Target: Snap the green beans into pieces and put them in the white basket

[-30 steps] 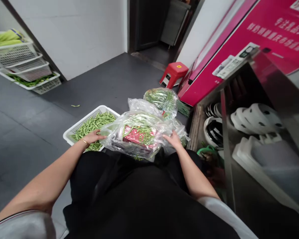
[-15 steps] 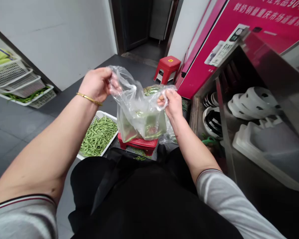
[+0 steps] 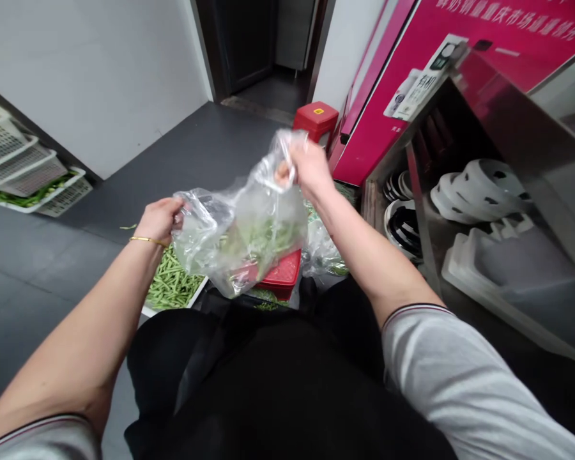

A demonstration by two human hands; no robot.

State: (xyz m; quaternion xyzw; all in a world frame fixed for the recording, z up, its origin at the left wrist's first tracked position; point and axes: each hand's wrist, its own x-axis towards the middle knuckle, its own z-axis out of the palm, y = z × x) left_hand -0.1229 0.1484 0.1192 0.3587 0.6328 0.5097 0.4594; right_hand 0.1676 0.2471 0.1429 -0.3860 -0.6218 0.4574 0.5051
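Between my hands a clear plastic bag (image 3: 268, 204) is stretched out, slanting down from right to left. My left hand (image 3: 159, 220), a gold bangle on its wrist, pinches the bag's lower left end. Higher up, my right hand (image 3: 309, 167) is closed on the other end, slightly blurred. Green shows through the film; whether it lies inside or behind the bag I cannot tell. Beneath the bag stands a low red stool (image 3: 282, 275), partly covered by it. A white basket of green beans (image 3: 175, 281) sits on the floor under my left forearm.
Another clear bag with greens (image 3: 326, 249) lies right of the low stool. A taller red stool (image 3: 317, 118) stands by the pink cabinet (image 3: 508, 57). Metal shelving (image 3: 426, 255) with white containers runs along the right. Stacked white baskets (image 3: 29, 169) stand at the left wall.
My left hand has moved down and left, my right hand up and slightly left. The bag between them has gone from hanging upright to stretched aslant. The view has shifted slightly.
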